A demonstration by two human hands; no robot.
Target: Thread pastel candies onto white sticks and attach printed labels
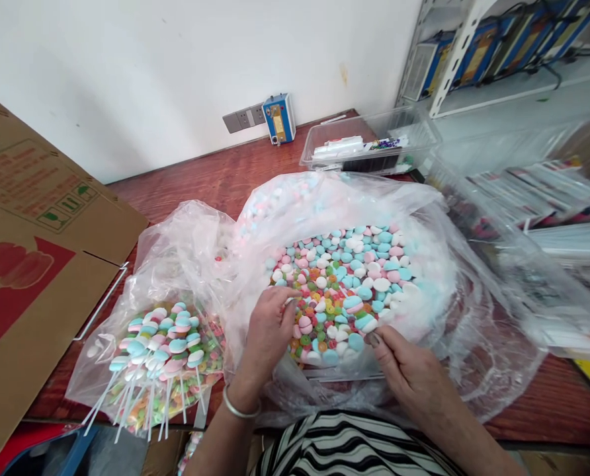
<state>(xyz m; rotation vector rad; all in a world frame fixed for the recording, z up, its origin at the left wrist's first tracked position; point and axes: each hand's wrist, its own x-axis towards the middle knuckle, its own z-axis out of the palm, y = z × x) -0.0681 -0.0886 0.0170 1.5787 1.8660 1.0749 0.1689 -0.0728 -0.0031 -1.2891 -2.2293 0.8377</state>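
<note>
A large clear plastic bag [319,198] lies open before me, holding loose pink, blue and white marshmallows [344,254] with small coloured gummy rings [325,301] among them. My right hand [414,370] is closed at the bag's near right, its thumb and fingers pinching the lower end of a marshmallow skewer [353,305]. Pink, blue and white pieces with a green ring between them line up on it. Above the gummy rings, my left hand [270,327] has its thumb and index finger close together; whatever lies between those fingertips is too small to make out.
Several finished-looking marshmallow skewers [161,340] with white sticks lie on a bag of gummy rings [210,350] at left. A cardboard box [42,264] stands beyond them. Clear plastic bins [374,132] line the back and right. A small blue device [279,119] rests against the wall.
</note>
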